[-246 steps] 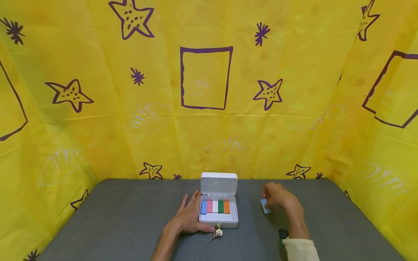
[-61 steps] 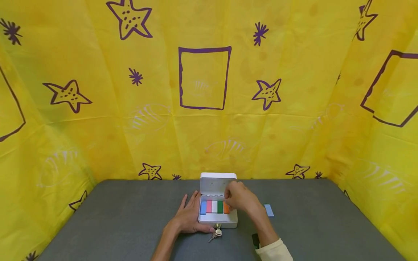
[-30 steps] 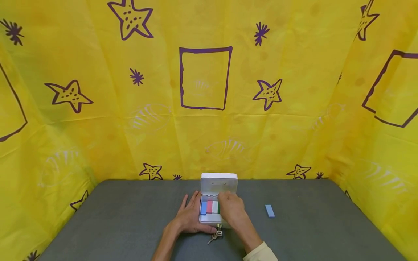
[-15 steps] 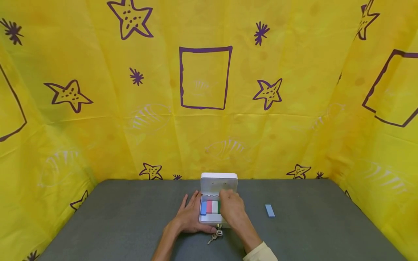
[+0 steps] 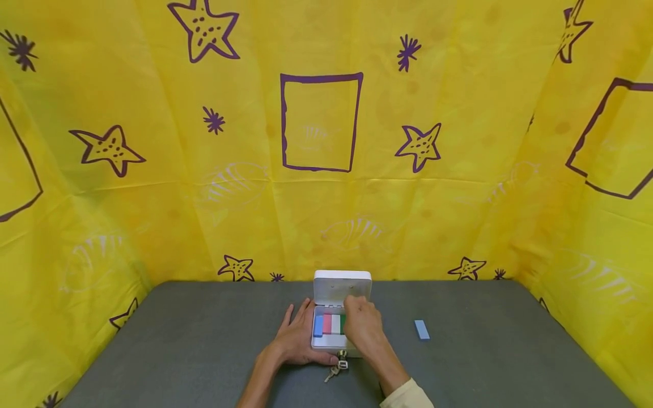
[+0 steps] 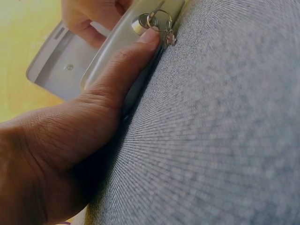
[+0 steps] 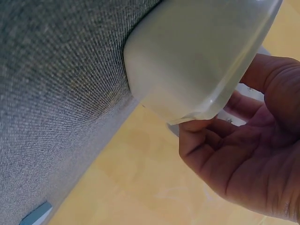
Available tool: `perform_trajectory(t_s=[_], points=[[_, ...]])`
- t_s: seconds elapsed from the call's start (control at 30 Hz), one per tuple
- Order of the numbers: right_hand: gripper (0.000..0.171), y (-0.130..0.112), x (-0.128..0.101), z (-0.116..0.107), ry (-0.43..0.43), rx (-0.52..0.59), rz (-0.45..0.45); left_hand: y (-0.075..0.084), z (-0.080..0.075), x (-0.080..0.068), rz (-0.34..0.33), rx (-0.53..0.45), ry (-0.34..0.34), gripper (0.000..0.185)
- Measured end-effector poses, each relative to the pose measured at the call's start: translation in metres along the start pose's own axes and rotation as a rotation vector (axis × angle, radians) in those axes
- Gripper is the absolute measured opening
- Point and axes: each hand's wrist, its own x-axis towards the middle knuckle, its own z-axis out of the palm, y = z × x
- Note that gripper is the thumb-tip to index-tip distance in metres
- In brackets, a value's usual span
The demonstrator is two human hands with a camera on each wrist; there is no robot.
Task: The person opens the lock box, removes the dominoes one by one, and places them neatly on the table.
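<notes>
A small white cash box (image 5: pixel 330 341) stands on the grey table with its lid (image 5: pixel 342 288) raised. Blue (image 5: pixel 318 326), pink (image 5: pixel 327 323), white (image 5: pixel 335 323) and green (image 5: pixel 342 322) blocks stand side by side inside it. My left hand (image 5: pixel 295 343) rests against the box's left side, fingers straight, thumb along the front below the lock. My right hand (image 5: pixel 363 326) reaches over the right rim with curled fingers (image 7: pixel 197 133). It covers the box's right part, and I cannot tell what its hidden fingertips hold.
A light blue block (image 5: pixel 422 330) lies on the table right of the box. Keys (image 5: pixel 333 372) on a ring hang from the lock (image 6: pixel 143 23) at the box's front. A yellow patterned cloth (image 5: pixel 322 215) closes off the back and sides.
Earlier my right hand was at a light blue block on the table, then moved left over the box, hiding the orange block. In the last second both hands have stayed nearly still.
</notes>
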Motion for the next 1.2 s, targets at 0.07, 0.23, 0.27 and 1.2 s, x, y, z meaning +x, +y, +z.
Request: perform_trajectory(t_s=[0.07,0.23,0.27,1.2], points=[[0.019,-0.001,0.001,0.0,-0.014,-0.017,0.027,0.001,-0.001,0.0,-0.009,0.007,-0.009,0.134],[0.019,-0.001,0.005,-0.004,-0.044,-0.022,0.073,0.003,-0.002,-0.001,-0.015,0.014,-0.021,0.134],[0.019,-0.001,0.006,-0.005,-0.052,-0.017,0.081,0.003,-0.002,-0.001,-0.017,0.011,-0.023,0.134],[0.026,0.024,0.019,-0.057,-0.241,0.345,0.114,0.001,-0.001,0.001,-0.034,-0.006,-0.03,0.135]])
